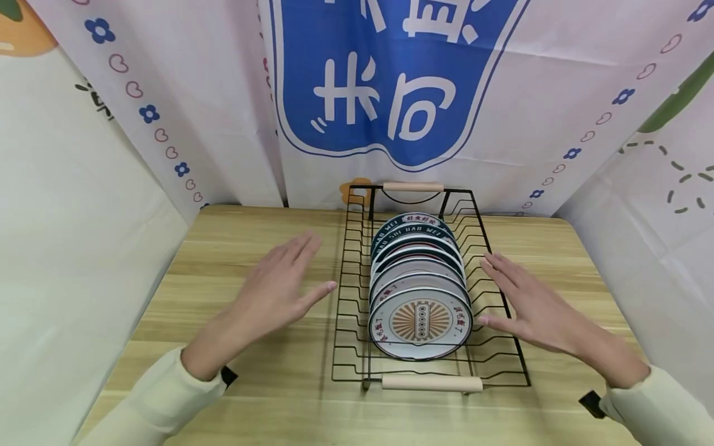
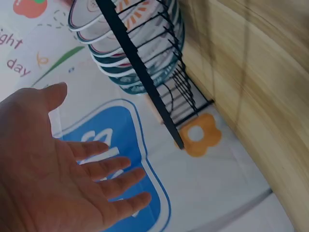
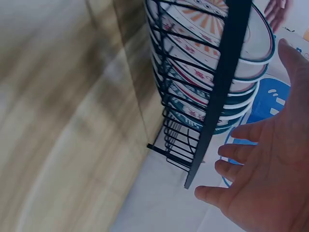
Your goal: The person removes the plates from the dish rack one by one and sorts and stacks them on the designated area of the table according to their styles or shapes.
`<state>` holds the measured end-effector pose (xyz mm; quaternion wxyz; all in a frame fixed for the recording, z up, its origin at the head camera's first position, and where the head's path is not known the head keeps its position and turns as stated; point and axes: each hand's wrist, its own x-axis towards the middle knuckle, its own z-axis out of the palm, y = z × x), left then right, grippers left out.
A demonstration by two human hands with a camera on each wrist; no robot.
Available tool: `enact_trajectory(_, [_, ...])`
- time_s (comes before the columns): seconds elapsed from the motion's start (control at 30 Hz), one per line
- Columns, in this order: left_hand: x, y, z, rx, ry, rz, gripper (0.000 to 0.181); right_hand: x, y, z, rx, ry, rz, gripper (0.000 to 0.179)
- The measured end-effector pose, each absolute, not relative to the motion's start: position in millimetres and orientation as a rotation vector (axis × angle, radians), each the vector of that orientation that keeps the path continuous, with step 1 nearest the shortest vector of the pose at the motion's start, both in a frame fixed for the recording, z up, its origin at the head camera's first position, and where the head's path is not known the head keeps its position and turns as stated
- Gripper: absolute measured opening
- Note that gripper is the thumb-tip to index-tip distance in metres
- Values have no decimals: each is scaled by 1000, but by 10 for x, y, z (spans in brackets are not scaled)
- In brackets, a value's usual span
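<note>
A black wire dish rack [image 1: 348,297] with pale wooden handles stands on the table. Several round plates lean upright in a row inside it. The front plate [image 1: 422,322] is white with an orange sunburst; the rear ones have dark green rims [image 1: 415,230]. To the left of the rack, my left hand [image 1: 279,282] hovers with fingers extended, touching nothing. My right hand [image 1: 538,310] is held by the rack's right side, fingers spread and holding nothing; in the right wrist view its palm [image 3: 270,179] faces the plates. Both palms look bare in the wrist views.
The wood-grain table [image 1: 268,378] extends on both sides of the rack. Behind it hangs a white cloth with a blue printed panel [image 1: 379,87], close to the rack's far handle [image 1: 413,186]. White printed cloth also borders the left and right sides.
</note>
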<state>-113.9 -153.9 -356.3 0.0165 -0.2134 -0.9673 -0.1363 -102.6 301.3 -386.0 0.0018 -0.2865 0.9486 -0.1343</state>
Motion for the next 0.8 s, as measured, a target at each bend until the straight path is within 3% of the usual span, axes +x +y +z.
enact_trajectory(0.43, [-1048, -1040, -3436, -1066, -2834, -350, 67, -651, 3038, -4148, -1127, 3017, -308, 115])
enact_trajectory(0.8, [-1004, -813, -3386, -1159, -2812, -376, 56, -521, 3045, -4230, -1137, 3053, -235, 123])
